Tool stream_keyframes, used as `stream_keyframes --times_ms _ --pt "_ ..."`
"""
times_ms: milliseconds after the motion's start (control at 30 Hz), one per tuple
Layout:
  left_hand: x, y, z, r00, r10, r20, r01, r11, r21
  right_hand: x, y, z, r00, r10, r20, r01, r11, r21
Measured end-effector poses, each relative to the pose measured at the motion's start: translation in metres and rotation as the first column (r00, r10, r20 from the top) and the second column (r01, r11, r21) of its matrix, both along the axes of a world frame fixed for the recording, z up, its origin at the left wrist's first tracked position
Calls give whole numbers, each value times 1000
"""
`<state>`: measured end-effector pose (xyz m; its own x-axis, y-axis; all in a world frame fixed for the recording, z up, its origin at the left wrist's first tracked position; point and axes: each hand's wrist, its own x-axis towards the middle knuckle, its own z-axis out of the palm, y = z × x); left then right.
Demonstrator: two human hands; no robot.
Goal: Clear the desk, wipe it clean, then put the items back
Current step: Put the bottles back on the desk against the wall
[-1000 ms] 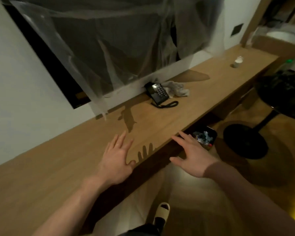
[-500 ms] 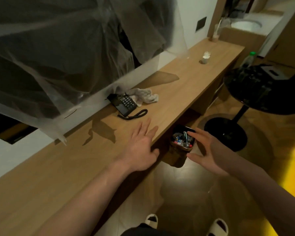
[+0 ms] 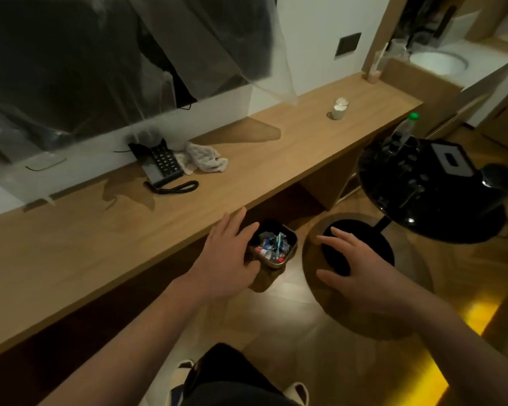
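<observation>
Nearest, both bare hands hover with nothing in them: the left hand [image 3: 228,259] spreads its fingers flat above the front edge of the long pale wooden desk [image 3: 106,247], and the right hand [image 3: 357,266] hangs with relaxed, parted fingers over the floor, clear of the desk. Below and between them a small dark waste bin [image 3: 273,253], filled with colourful scraps, stands on the wood-grain floor under the desk's edge.

I judge the clearing step is only starting, since the desk's items all sit untouched. Further back on the smooth, matte desktop lies the black corded desk telephone [image 3: 163,167], hard plastic with a coiled cord curling in front, and touching its right side the crumpled off-white cloth [image 3: 206,159], soft and limp. Well apart, toward the far end, stands a small pale cylindrical cup [image 3: 340,108].

The next move likely calls for reaching forward to lift the telephone, minding its trailing cord, or taking the cloth. To the right, a glossy round black pedestal table [image 3: 434,197] could receive items; it looks slick and already crowded
</observation>
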<state>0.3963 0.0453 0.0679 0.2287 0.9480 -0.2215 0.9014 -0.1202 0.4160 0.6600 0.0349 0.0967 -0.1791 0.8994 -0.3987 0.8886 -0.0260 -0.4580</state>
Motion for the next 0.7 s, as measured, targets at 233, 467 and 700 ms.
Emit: stream_keyframes --times_ms 233,467,700 --pt "82 3 -18 998 50 -47 -55 993 -102 110 23 -8 998 65 25 -64 998 -9" --pt "148 45 -22 995 51 -83 -62 990 -130 190 58 -16 1000 24 11 -24 999 -25" --pt "246 137 -36 998 -57 -35 53 993 -109 277 115 -31 996 -39 75 41 999 -30"
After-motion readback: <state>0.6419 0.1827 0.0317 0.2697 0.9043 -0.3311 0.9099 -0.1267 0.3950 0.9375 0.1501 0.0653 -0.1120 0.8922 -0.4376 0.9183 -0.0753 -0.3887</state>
